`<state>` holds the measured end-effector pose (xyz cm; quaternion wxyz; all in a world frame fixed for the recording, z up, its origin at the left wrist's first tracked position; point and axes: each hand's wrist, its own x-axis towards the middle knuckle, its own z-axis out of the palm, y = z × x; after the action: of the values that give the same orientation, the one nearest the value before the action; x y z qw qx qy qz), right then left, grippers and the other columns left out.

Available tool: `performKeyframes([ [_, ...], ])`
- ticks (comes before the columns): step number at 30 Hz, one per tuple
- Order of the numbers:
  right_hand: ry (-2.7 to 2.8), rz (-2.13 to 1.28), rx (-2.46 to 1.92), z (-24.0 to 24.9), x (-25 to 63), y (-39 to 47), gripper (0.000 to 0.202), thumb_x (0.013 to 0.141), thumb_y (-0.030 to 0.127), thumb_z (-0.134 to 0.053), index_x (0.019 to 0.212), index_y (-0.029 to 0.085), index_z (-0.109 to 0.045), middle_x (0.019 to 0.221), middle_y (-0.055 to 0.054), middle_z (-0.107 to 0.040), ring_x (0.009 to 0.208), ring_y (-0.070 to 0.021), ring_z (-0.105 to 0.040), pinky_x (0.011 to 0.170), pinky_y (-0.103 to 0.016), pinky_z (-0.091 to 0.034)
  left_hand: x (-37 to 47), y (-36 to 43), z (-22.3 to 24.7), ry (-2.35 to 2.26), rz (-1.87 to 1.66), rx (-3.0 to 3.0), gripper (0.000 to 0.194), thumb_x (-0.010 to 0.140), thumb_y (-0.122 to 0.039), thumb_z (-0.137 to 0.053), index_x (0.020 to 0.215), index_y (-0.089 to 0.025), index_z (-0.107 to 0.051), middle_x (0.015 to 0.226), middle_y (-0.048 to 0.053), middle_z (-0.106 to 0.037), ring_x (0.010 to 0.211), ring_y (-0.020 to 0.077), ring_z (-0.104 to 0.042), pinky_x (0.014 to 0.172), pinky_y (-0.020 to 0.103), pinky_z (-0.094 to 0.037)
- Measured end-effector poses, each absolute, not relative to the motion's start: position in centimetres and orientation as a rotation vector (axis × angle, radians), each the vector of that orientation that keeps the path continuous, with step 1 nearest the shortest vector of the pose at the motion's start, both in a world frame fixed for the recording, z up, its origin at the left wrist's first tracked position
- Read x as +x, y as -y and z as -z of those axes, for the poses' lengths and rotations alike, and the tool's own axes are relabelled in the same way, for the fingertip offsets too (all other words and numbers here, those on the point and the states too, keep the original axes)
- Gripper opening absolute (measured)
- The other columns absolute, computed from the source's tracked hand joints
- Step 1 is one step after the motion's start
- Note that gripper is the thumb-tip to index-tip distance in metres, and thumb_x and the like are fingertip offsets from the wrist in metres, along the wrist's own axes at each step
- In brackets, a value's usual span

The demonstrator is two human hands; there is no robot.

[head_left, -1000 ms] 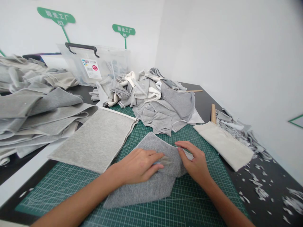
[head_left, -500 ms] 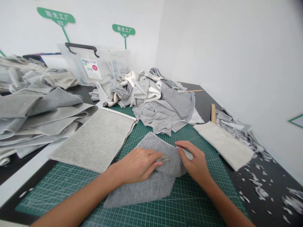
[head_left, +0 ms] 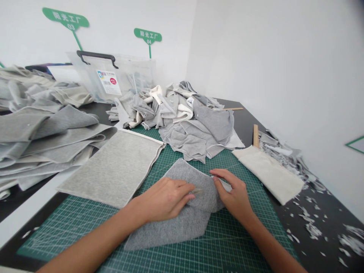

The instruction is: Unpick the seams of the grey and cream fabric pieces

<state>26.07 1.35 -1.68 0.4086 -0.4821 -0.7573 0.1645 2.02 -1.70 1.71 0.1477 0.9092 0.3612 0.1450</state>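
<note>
A dark grey piece of knit fabric (head_left: 186, 225) lies partly folded over on the green cutting mat (head_left: 227, 235). My left hand (head_left: 167, 199) rests over its middle, fingers closed in a pinch. A thin pale pointed thing (head_left: 198, 191) sticks out past those fingertips; its kind is too blurred to make out. At the right edge of the cloth, my right hand (head_left: 234, 193) pinches the fabric border between thumb and fingers. A small lighter flap of cloth (head_left: 226, 185) shows under that hand.
A light grey fabric panel (head_left: 113, 167) lies to the left, beside stacked cloth (head_left: 57, 146). Behind are a scrap heap (head_left: 182, 110) and a clear plastic box (head_left: 136, 72). Right of the mat lie a folded cream cloth (head_left: 269, 172), a wooden ruler (head_left: 256, 135) and shredded scraps (head_left: 313, 229).
The view has shifted very slightly. Both hands and the grey fabric stay practically where they were.
</note>
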Motion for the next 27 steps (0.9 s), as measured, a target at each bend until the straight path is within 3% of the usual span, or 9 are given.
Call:
performKeyframes([
  [5,1.905,-0.410,-1.210,1.73,26.08,-1.36,0.019,0.086,0.017,-0.053,0.097,0.023,-0.067,0.101,-0.004,-0.069,0.096,-0.0197,-0.063,0.088,-0.035,-0.048,2.00,1.63,-1.82,-1.048,-0.456,2.604,0.031,0.099,-0.032,-0.039,0.125,-0.018,-0.049,0.094,0.005,-0.065,0.080,0.0199,-0.063,0.068,0.030,-0.047],
  [11,1.909,-0.411,-1.220,1.65,26.14,-1.33,0.019,0.086,0.018,-0.053,0.098,0.023,-0.067,0.101,-0.004,-0.069,0.096,-0.0205,-0.063,0.088,-0.036,-0.049,1.97,1.64,-1.90,-1.040,-0.419,2.632,0.026,0.099,-0.028,-0.036,0.112,-0.019,-0.056,0.087,0.004,-0.065,0.075,0.0188,-0.063,0.065,0.028,-0.046],
  [16,1.905,-0.405,-1.225,1.69,26.10,-1.38,0.019,0.086,0.019,-0.052,0.097,0.024,-0.067,0.099,-0.004,-0.069,0.095,-0.0205,-0.064,0.087,-0.035,-0.049,2.07,1.82,-1.97,-1.047,-0.476,2.617,0.031,0.098,-0.032,-0.040,0.125,-0.019,-0.049,0.091,0.005,-0.064,0.077,0.0190,-0.063,0.066,0.029,-0.047],
  [21,1.909,-0.410,-1.221,1.68,26.06,-1.41,0.019,0.086,0.019,-0.053,0.098,0.024,-0.067,0.101,-0.004,-0.069,0.096,-0.0207,-0.064,0.088,-0.035,-0.049,2.05,1.81,-1.95,-1.059,-0.423,2.641,0.026,0.099,-0.028,-0.036,0.112,-0.019,-0.056,0.086,0.004,-0.064,0.074,0.0186,-0.062,0.063,0.028,-0.045],
  [27,1.906,-0.410,-1.217,1.60,26.13,-1.39,0.020,0.086,0.019,-0.053,0.098,0.023,-0.067,0.100,-0.004,-0.069,0.095,-0.0202,-0.064,0.087,-0.035,-0.050,2.00,1.76,-2.00,-1.046,-0.446,2.619,0.031,0.098,-0.032,-0.041,0.125,-0.019,-0.049,0.092,0.004,-0.065,0.078,0.0192,-0.063,0.067,0.029,-0.047],
])
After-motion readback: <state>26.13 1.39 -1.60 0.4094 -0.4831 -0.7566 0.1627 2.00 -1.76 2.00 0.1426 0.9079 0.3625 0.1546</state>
